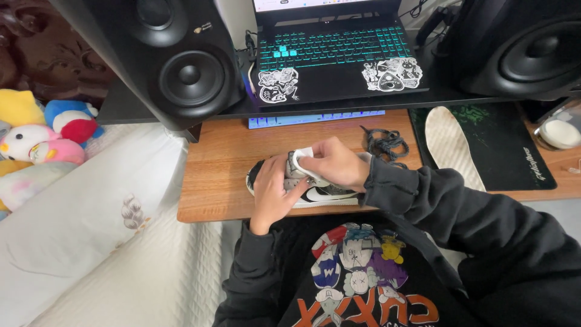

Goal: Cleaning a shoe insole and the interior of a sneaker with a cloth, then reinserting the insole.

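Black-and-white sneaker [315, 192] lies on its side at the tabletop [218, 175] front edge, laces [386, 144] and insole [451, 145] out beside it. Left hand [273, 192] fingers wrap its heel; right hand [336, 163] pinches a white cloth [302, 158] against it. Hard wiping could push it off the edge.

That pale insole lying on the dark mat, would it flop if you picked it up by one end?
Probably yes. The insole looks thin and flat, so it would likely bend and droop. It seems light for its size and unlikely to roll. Its dotted surface and the mouse mat under it suggest that it would drag rather than slide if pushed.
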